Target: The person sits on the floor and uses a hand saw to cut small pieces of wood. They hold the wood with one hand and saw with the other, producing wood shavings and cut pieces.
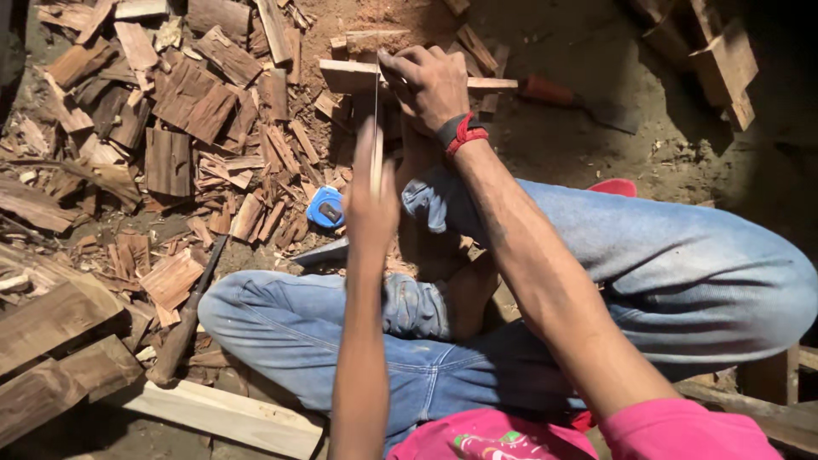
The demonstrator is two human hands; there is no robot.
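A pale, narrow wooden strip (409, 78) lies crosswise on the dirt floor (588, 51), amid sawdust beside a heap of reddish wood chips (179, 128). The right hand (430, 85) presses down on the strip's middle, fingers curled over it. The left hand (371, 204), blurred, closes its grip around a thin saw blade (376, 111) standing upright across the strip, just left of the right hand

A pale, narrow wooden strip (409, 81) lies flat and crosswise under the right grip (430, 85), which presses it down. A thin saw blade (376, 128) stands edge-on across it, held upright in the blurred left grip (371, 209).
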